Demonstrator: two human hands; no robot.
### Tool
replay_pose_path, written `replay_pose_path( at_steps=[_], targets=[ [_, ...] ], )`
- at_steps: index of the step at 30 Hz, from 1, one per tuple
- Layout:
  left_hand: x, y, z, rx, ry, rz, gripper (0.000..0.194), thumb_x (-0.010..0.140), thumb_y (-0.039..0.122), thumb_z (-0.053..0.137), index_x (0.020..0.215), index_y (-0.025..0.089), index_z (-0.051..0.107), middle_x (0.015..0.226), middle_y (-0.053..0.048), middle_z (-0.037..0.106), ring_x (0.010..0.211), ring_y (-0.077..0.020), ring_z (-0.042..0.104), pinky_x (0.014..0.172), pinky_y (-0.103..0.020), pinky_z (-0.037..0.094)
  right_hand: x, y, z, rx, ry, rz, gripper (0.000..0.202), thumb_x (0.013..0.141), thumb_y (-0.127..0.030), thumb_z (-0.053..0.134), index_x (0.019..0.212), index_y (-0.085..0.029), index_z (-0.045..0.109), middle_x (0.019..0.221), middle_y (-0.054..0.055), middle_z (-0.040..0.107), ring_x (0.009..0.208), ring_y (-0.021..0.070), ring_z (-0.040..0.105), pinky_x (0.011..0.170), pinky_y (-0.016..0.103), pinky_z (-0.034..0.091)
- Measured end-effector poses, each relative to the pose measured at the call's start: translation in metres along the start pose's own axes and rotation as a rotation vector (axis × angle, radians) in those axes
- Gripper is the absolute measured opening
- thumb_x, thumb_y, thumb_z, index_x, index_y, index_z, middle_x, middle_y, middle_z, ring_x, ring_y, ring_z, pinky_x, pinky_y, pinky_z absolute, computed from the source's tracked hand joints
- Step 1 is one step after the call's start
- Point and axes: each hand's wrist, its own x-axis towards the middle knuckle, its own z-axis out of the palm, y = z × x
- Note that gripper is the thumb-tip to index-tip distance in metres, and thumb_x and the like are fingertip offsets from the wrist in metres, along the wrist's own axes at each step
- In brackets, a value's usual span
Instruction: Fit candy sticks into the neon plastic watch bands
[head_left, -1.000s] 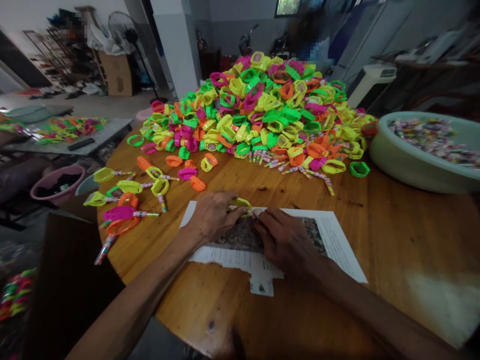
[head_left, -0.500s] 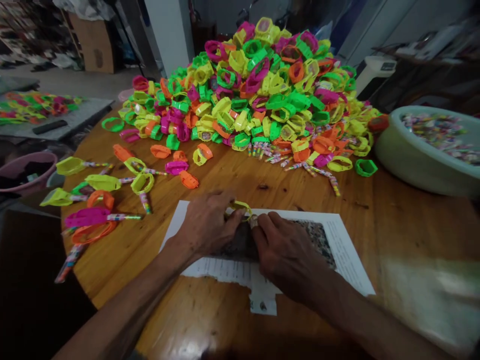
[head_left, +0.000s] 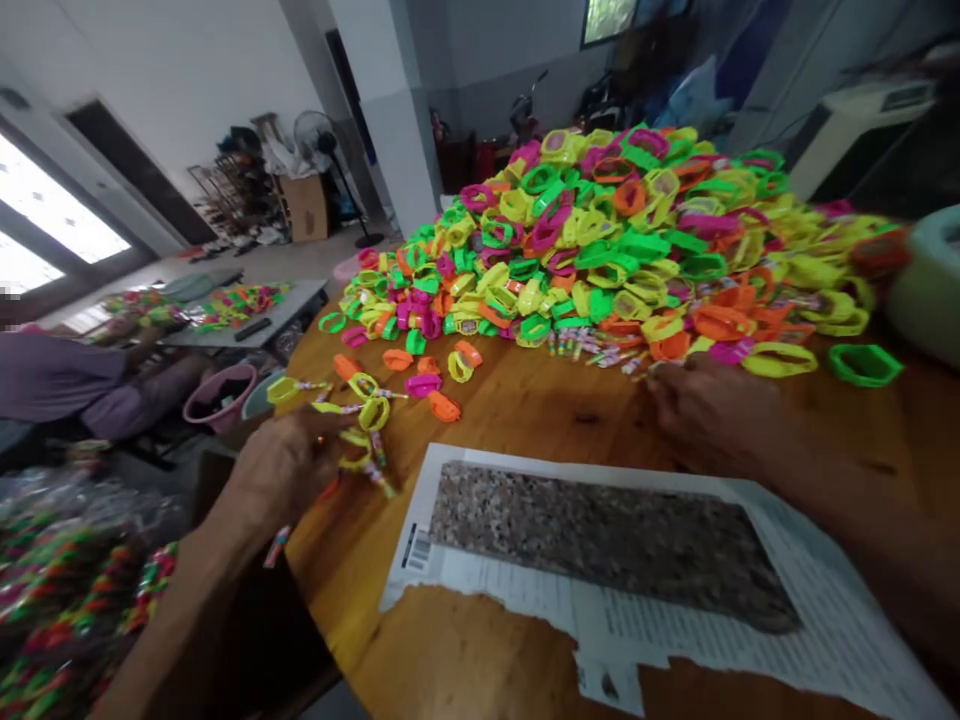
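Left hand (head_left: 289, 465) is seen at the near left edge of the round wooden table (head_left: 525, 420), fingers closed around a yellow ring with a striped strap (head_left: 365, 462); the piece is held low over the edge, just beside a loose group of finished ring-and-strap pieces (head_left: 352, 395) laid in that corner, so like pieces appear to be kept together there, apart from the stock. Right hand (head_left: 709, 410) is stretched out to the foot of the big heap of coloured plastic rings (head_left: 600, 240), fingertips down among loose striped straps (head_left: 600, 350) at the heap's near edge; whether anything is pinched cannot be told, as the fingers are blurred and curled under. The heap, in green, yellow, orange and pink, is piled at the far middle of the table, within reach of both arms. A torn printed sheet with a dark speckled picture (head_left: 615, 540) is spread directly in front, probably as a work mat. A pale green basin (head_left: 926, 290) is cut off at the right edge. The tabletop is varnished and glossy, with dark specks. Beyond, on the left, a low grey table with more coloured pieces (head_left: 225, 305) and a pink bucket (head_left: 217, 395) are noted, with a seated person's purple sleeve (head_left: 60, 380); a white pillar (head_left: 390, 110), a standing fan (head_left: 322, 135) and a cardboard box (head_left: 307, 205) stand further back.
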Motion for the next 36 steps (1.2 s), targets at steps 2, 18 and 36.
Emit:
replay_pose_path(
  at_steps=[2, 18, 36],
  targets=[
    [-0.001, -0.020, -0.012, 0.178, -0.039, -0.024, 0.037, 0.083, 0.019, 0.047, 0.110, 0.021, 0.073, 0.113, -0.011, 0.070, 0.090, -0.0270, 0.069, 0.081, -0.040, 0.054, 0.008, 0.009, 0.008, 0.014, -0.054, 0.029, 0.031, 0.098, -0.034, 0.038, 0.092, -0.017, 0.063, 0.079, 0.013, 0.064, 0.068, 0.0223, 0.058, 0.059, 0.033, 0.024],
    [0.073, 0.078, 0.042, 0.073, -0.228, 0.328, 0.026, 0.091, 0.031, 0.051, 0.097, 0.018, 0.072, 0.103, -0.014, 0.067, 0.094, -0.0252, 0.065, 0.082, -0.036, 0.050, 0.014, 0.008, 0.001, 0.237, -0.083, 0.141, 0.026, 0.089, -0.020, 0.040, 0.092, -0.005, 0.062, 0.082, 0.023, 0.065, 0.076, 0.0201, 0.060, 0.063, 0.036, 0.028],
    [0.013, 0.155, 0.059, -0.590, -0.127, 0.209, 0.034, 0.086, 0.032, 0.056, 0.114, 0.015, 0.067, 0.070, 0.001, 0.062, 0.059, -0.0113, 0.053, 0.057, -0.024, 0.039, -0.105, -0.086, -0.039, 0.685, 0.058, -0.446, 0.014, 0.089, -0.012, 0.046, 0.095, -0.015, 0.058, 0.094, 0.009, 0.056, 0.083, 0.0184, 0.051, 0.074, 0.031, 0.039]
  ],
)
